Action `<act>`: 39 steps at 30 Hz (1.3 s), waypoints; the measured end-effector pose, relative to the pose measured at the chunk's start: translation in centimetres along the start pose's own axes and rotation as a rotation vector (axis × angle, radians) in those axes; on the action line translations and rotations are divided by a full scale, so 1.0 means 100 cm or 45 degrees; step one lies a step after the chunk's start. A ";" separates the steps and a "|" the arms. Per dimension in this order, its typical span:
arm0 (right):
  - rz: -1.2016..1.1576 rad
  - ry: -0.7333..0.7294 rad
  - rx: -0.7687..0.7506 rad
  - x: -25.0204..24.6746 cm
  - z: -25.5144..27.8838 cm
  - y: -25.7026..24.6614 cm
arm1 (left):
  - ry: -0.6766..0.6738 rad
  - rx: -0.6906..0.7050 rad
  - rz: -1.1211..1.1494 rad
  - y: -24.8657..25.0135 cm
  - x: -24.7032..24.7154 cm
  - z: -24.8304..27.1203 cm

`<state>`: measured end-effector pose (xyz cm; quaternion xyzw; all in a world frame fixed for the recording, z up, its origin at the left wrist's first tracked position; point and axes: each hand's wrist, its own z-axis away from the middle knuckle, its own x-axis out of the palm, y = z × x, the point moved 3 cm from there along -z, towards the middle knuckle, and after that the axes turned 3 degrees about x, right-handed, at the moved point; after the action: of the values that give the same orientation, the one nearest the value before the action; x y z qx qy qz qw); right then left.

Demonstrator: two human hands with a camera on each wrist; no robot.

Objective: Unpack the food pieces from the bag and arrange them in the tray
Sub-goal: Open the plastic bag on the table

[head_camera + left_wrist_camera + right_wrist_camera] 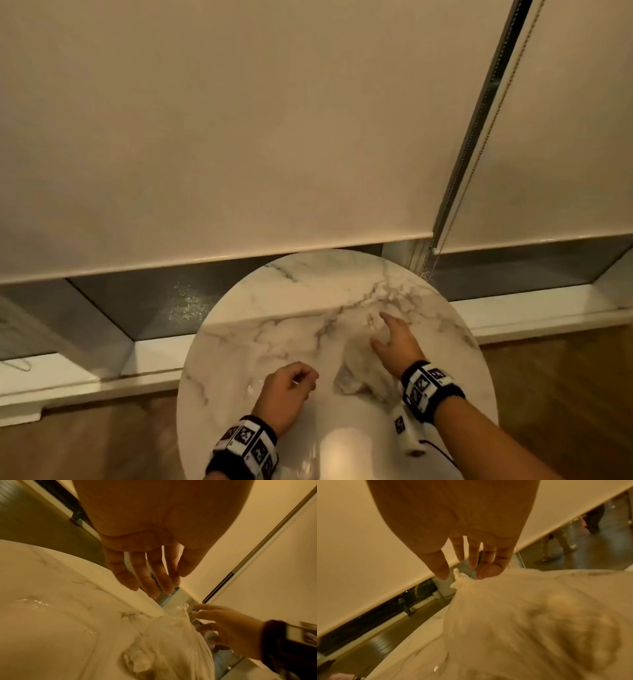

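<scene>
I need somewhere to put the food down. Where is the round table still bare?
Bare marble runs along the far rim of the table and down its left side, beyond the left hand. The right half is crowded: the knotted plastic bag lies under the right hand.

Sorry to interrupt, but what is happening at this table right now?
A person is starting to unpack a knotted plastic bag lying on the round marble table. Their right hand reaches over it, fingertips at the knot. The left hand hovers beside it, holding nothing. The bag is still tied.
</scene>
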<state>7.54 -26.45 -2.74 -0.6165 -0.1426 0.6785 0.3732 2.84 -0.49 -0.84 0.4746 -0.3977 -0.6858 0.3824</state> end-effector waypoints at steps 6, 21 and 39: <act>-0.025 -0.165 0.219 0.017 -0.035 -0.001 | -0.025 0.017 -0.119 0.007 0.009 -0.018; 0.117 -0.032 -0.050 0.027 0.033 0.001 | -0.512 -0.454 -0.914 -0.083 0.040 0.024; -0.085 0.022 -0.115 0.021 0.052 -0.023 | -0.422 -0.122 -1.267 -0.102 0.018 0.002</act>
<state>3.47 -22.08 -1.70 -0.6333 -0.1901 0.6533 0.3686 0.69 1.91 -10.73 0.4731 -0.1476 -0.8678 -0.0362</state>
